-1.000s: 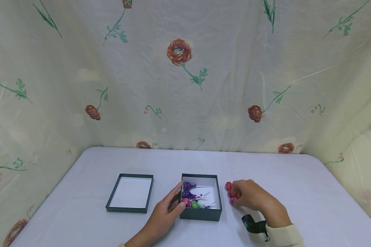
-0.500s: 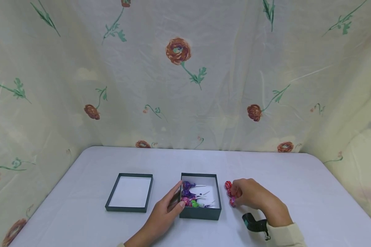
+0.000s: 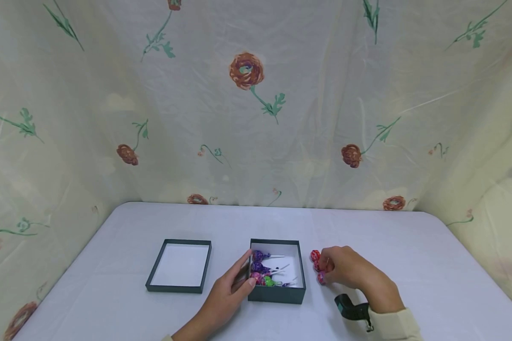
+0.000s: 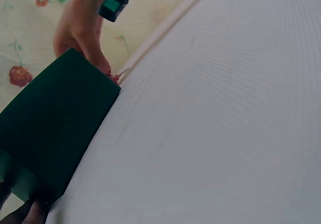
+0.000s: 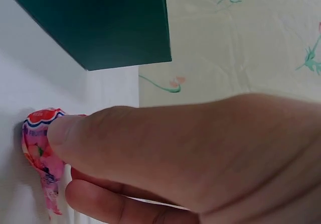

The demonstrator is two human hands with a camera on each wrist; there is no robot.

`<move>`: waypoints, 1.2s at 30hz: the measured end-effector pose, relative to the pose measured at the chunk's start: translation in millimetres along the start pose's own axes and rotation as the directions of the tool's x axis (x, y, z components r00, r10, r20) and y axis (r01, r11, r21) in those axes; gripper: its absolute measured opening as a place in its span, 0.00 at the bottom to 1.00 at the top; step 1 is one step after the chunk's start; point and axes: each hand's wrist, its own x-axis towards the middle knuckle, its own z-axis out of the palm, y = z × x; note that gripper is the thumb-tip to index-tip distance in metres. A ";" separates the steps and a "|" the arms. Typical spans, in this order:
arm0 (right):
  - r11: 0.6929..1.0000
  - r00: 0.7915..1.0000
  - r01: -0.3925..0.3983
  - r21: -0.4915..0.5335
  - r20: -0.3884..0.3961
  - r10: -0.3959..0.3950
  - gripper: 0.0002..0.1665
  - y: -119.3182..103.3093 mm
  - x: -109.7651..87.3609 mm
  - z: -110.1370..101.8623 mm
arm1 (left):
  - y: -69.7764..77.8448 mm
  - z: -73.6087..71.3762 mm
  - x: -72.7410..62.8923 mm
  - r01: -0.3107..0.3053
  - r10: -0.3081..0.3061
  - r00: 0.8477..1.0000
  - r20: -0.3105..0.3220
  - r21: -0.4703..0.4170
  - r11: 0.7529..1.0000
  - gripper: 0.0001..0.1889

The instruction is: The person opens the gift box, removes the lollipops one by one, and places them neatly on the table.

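In the head view, an open dark green box (image 3: 277,295) holds several wrapped lollipops (image 3: 261,268), mostly purple, with one green and one pink, their heads mainly along the left wall. My left hand (image 3: 228,289) rests against the box's left side, fingers extended and thumb at the near left corner. To the right of the box, my right hand (image 3: 350,270) pinches a pink-wrapped lollipop (image 5: 42,148) low at the table, thumb on its wrapper in the right wrist view. Beside those fingers lie red lollipops (image 3: 315,255); their sticks are hidden behind the hand.
The box's lid (image 3: 179,265), white inside with a dark green rim, lies upturned to the left on the white-covered table (image 3: 111,303). A flowered curtain (image 3: 298,156) hangs behind the table and along both sides. A black camera mount (image 3: 351,309) sits on the right wrist.
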 end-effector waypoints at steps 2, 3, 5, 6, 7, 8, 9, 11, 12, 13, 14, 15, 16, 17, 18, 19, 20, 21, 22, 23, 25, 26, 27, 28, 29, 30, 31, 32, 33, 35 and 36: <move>1.000 1.000 0.006 0.001 -0.006 -0.006 0.11 -0.9 -0.2 -0.9 | 0.3 0.0 0.2 0.001 -0.001 1.000 -0.002 -0.001 1.000 0.33; 1.000 1.000 0.006 0.003 -0.008 -0.006 0.11 -1.6 -0.3 -1.5 | 0.4 0.0 0.3 0.002 -0.002 1.000 -0.002 0.000 1.000 0.32; 1.000 1.000 0.008 0.010 -0.012 -0.008 0.10 -3.5 -0.3 -2.6 | 0.7 -0.1 0.5 0.004 -0.004 1.000 -0.003 -0.001 1.000 0.33; 1.000 1.000 0.008 0.014 -0.013 -0.008 0.10 -4.7 -0.2 -3.2 | 0.7 -0.2 0.5 0.006 -0.006 1.000 -0.003 0.000 1.000 0.33; 1.000 1.000 0.010 0.019 -0.015 -0.009 0.10 -6.1 -0.1 -3.9 | 0.6 -0.3 0.6 0.005 -0.005 1.000 -0.005 0.001 1.000 0.33; 1.000 1.000 0.016 0.022 -0.019 -0.016 0.09 -7.5 -0.1 -4.7 | 0.4 -0.5 0.6 0.005 -0.005 1.000 -0.006 0.001 1.000 0.33; 0.999 1.000 0.020 0.029 -0.024 -0.020 0.08 -9.0 0.1 -5.5 | 0.2 -0.6 0.7 0.003 -0.003 1.000 -0.007 0.002 1.000 0.33; 0.998 0.997 0.059 0.036 -0.048 -0.058 0.07 -11.8 0.2 -7.5 | -0.3 -1.1 0.7 0.001 -0.001 1.000 -0.009 0.006 1.000 0.33; 0.996 0.995 0.084 0.040 -0.061 -0.081 0.06 -13.3 0.0 -8.8 | -0.4 -1.4 0.6 0.002 -0.002 1.000 -0.011 0.008 1.000 0.33; 0.993 0.991 0.113 0.042 -0.078 -0.109 0.05 -14.7 0.0 -9.9 | -0.4 -1.6 0.4 0.001 -0.001 1.000 -0.012 0.011 1.000 0.33; 0.989 0.986 0.142 0.042 -0.095 -0.138 0.04 -16.2 0.0 -11.1 | -0.3 -1.9 0.3 0.002 -0.002 1.000 -0.013 0.012 1.000 0.33; 0.984 0.980 0.172 0.040 -0.113 -0.166 0.04 -17.4 -0.2 -12.2 | -0.1 -2.2 0.1 0.003 -0.002 1.000 -0.014 0.013 1.000 0.33; 0.979 0.973 0.200 0.039 -0.128 -0.194 0.04 -18.8 -0.5 -13.3 | -0.1 -2.4 -0.1 0.002 -0.002 1.000 -0.015 0.014 1.000 0.33; 0.974 0.967 0.222 0.042 -0.139 -0.214 0.03 -20.4 -0.9 -14.1 | -0.1 -2.5 -0.2 0.000 0.000 1.000 -0.015 0.015 1.000 0.33; 0.970 0.961 0.241 0.043 -0.151 -0.232 0.03 -22.0 -1.2 -14.8 | 0.0 -2.5 -0.3 -0.002 0.002 1.000 -0.016 0.015 1.000 0.33; 0.964 0.955 0.260 0.048 -0.160 -0.249 0.03 -23.6 -1.5 -15.2 | -0.1 -2.5 -0.3 -0.006 0.006 1.000 -0.016 0.013 1.000 0.33; 0.960 0.951 0.276 0.057 -0.164 -0.264 0.03 -25.4 -1.9 -15.4 | -0.4 -2.3 -0.4 -0.008 0.008 1.000 -0.015 0.008 1.000 0.33; 0.954 0.946 0.292 0.069 -0.169 -0.278 0.04 -27.2 -2.2 -15.3 | -0.8 -2.0 -0.4 -0.010 0.010 1.000 -0.012 0.003 1.000 0.33; 0.948 0.941 0.308 0.080 -0.173 -0.291 0.04 -29.2 -2.5 -15.0 | -1.2 -1.6 -0.3 -0.011 0.011 1.000 -0.008 0.000 1.000 0.33; 0.942 0.936 0.324 0.088 -0.177 -0.305 0.04 -31.1 -2.4 -14.4 | -1.2 -1.3 -0.3 -0.009 0.009 1.000 -0.004 -0.003 1.000 0.33; 0.930 0.926 0.352 0.101 -0.181 -0.331 0.05 -35.3 -2.0 -12.1 | -1.6 -0.7 -0.3 -0.003 0.003 1.000 0.005 -0.008 1.000 0.33; 0.926 0.922 0.364 0.103 -0.183 -0.342 0.05 -37.6 -1.5 -10.5 | -1.5 -0.5 -0.2 0.001 -0.001 1.000 0.010 -0.011 1.000 0.33; 0.921 0.917 0.375 0.102 -0.187 -0.353 0.05 -39.9 -1.1 -8.9 | -1.4 -0.4 -0.2 0.004 -0.004 1.000 0.012 -0.010 1.000 0.33; 0.917 0.913 0.385 0.103 -0.189 -0.362 0.06 -42.2 -0.5 -7.3 | -1.3 -0.3 -0.3 0.007 -0.007 1.000 0.013 -0.007 1.000 0.32; 0.913 0.909 0.395 0.105 -0.189 -0.372 0.06 -44.6 0.2 -5.6 | -1.2 -0.3 -0.4 0.010 -0.010 1.000 0.013 -0.004 1.000 0.32; 0.909 0.907 0.402 0.109 -0.187 -0.378 0.06 -46.9 0.8 -4.0 | -1.0 -0.3 -0.4 0.011 -0.011 1.000 0.013 -0.002 1.000 0.32; 0.905 0.903 0.411 0.113 -0.186 -0.387 0.06 -49.2 1.4 -2.4 | -0.6 -0.3 -0.5 0.011 -0.011 1.000 0.013 -0.001 1.000 0.32; 0.900 0.900 0.420 0.119 -0.184 -0.396 0.07 -51.3 2.0 -0.9 | -0.4 -0.3 -0.6 0.014 -0.014 1.000 0.014 0.000 1.000 0.32; 0.893 0.894 0.433 0.123 -0.183 -0.408 0.07 -53.5 2.7 0.5 | -0.2 -0.2 -0.7 0.017 -0.017 1.000 0.014 0.003 1.000 0.32; 0.883 0.888 0.450 0.132 -0.175 -0.426 0.07 -57.2 4.1 3.5 | 0.3 -0.2 -0.8 0.021 -0.021 1.000 0.013 0.005 1.000 0.32; 0.876 0.882 0.463 0.135 -0.173 -0.439 0.07 -58.9 4.9 4.9 | 0.6 -0.2 -0.8 0.022 -0.022 1.000 0.013 0.005 1.000 0.32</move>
